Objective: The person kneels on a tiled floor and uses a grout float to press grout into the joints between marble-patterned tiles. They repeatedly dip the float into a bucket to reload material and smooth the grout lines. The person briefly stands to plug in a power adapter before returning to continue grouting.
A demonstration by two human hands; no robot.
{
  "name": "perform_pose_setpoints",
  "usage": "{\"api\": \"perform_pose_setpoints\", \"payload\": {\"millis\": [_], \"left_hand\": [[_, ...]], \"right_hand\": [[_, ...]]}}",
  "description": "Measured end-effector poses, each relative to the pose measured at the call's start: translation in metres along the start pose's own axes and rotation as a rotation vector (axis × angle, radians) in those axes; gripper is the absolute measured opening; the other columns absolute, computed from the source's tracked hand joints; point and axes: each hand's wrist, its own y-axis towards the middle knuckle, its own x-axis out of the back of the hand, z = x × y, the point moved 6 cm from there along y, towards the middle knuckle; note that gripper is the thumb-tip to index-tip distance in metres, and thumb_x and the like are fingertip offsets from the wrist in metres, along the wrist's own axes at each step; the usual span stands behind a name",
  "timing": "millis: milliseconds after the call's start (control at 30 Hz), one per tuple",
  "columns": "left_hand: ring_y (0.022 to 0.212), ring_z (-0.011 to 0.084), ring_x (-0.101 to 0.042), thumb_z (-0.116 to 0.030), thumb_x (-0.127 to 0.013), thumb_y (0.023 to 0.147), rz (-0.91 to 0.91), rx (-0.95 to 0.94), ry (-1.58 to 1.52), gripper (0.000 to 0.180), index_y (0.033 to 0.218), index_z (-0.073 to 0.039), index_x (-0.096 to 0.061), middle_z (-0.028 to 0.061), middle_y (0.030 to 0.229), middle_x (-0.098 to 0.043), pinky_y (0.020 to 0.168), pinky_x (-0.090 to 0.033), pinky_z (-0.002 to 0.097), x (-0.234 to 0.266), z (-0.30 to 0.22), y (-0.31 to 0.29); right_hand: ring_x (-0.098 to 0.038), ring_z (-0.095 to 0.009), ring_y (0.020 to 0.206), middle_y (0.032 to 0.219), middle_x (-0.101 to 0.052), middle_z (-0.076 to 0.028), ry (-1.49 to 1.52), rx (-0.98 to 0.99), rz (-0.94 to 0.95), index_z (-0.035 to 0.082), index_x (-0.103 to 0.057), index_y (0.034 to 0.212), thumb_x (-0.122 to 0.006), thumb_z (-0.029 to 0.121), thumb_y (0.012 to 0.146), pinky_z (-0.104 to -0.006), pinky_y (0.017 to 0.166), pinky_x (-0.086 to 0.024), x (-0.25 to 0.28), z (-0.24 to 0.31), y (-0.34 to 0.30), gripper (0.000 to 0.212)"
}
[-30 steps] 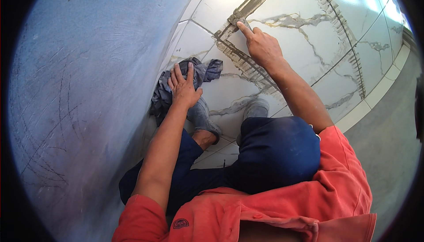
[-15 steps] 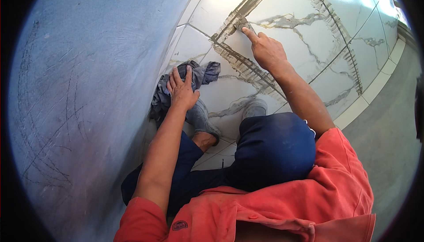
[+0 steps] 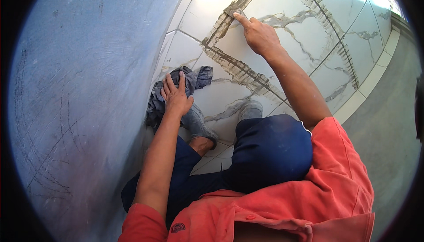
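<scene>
My right hand point(image 3: 261, 35) reaches out over the marbled white floor tiles point(image 3: 247, 49), index finger stretched along a small flat grout spreader point(image 3: 234, 9). The other fingers are curled in. The spreader's edge lies on a smeared grout joint point(image 3: 220, 29), where dark wet grout shows ridged streaks on both sides. Resting on a crumpled grey cloth point(image 3: 201, 77) near the wall, my left hand point(image 3: 177, 96) has its fingers spread and is open. The cloth partly covers the floor beside my foot.
A bluish plastered wall point(image 3: 88, 87) rises close on the left. My grey shoes point(image 3: 196, 122) stand on the tiles just before my knees. More streaked grout joints point(image 3: 327, 14) run at the right, up to a pale tile border point(image 3: 353, 105) and grey floor point(image 3: 384, 122).
My right hand and the spreader have moved a little farther away along the joint. My left hand stays on the cloth. The whole view has shifted slightly.
</scene>
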Motion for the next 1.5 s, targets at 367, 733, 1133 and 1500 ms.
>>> {"api": "perform_pose_setpoints", "payload": {"millis": [367,733,1133,1500], "left_hand": [[0.154,0.0502,-0.005,-0.03,-0.077,0.083,0.009,-0.008,-0.022,0.11,0.166,-0.022,-0.006,0.0307,0.167,0.003,0.123,-0.012,0.0597,0.0,-0.001,0.001],[0.155,0.0488,-0.006,-0.032,-0.077,0.084,0.025,0.008,-0.016,0.107,0.167,-0.023,-0.009,0.0296,0.168,0.003,0.124,-0.011,0.0578,0.005,-0.002,0.0],[0.156,0.0483,-0.005,-0.033,-0.075,0.086,0.068,0.028,-0.008,0.106,0.167,-0.023,-0.008,0.029,0.168,0.004,0.125,-0.011,0.0564,0.006,0.003,0.0],[0.156,0.0488,-0.002,-0.034,-0.076,0.086,0.098,0.023,0.002,0.108,0.167,-0.023,-0.005,0.0296,0.168,0.006,0.124,-0.009,0.0575,0.003,0.006,0.001]], "right_hand": [[-0.07,-0.034,0.095,0.106,-0.068,-0.015,-0.013,0.002,-0.013,0.028,-0.047,0.153,-0.038,0.007,0.1,-0.0474,0.085,-0.056,0.008,-0.015,0.004,0.058],[-0.069,-0.033,0.101,0.11,-0.069,-0.015,-0.033,-0.049,0.004,0.03,-0.049,0.152,-0.035,0.008,0.101,-0.0466,0.09,-0.055,0.019,-0.039,0.006,0.057],[-0.068,-0.035,0.101,0.11,-0.07,-0.016,-0.006,-0.004,0.012,0.028,-0.051,0.15,-0.04,0.01,0.1,-0.0479,0.091,-0.054,0.025,-0.049,0.011,0.055],[-0.069,-0.035,0.099,0.108,-0.071,-0.016,0.017,-0.029,-0.046,0.027,-0.054,0.146,-0.041,0.014,0.102,-0.0483,0.086,-0.054,0.036,-0.055,0.021,0.047]]}}
